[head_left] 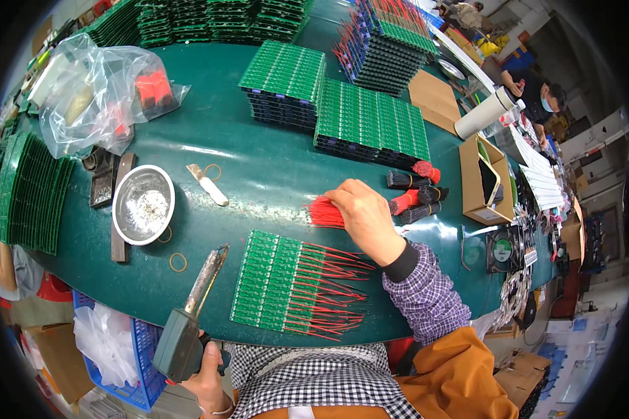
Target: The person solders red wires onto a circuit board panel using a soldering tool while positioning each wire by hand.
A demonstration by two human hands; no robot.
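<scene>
My left hand is closed round the grip of a dark green soldering gun, its metal tip pointing up beside the work. My right hand reaches over the table, fingers pinched at the edge of a loose pile of red wires; its fingertips are partly hidden. Between the hands lies a panel of green circuit boards. Rows of red wires stick out from its right side, with some dark ends among them.
Past my right hand lie bundles of black and red wires and an open cardboard box. Stacked circuit panels stand at the back. To the left are a white-rimmed bowl, a plastic bag and rubber bands. A person sits far right.
</scene>
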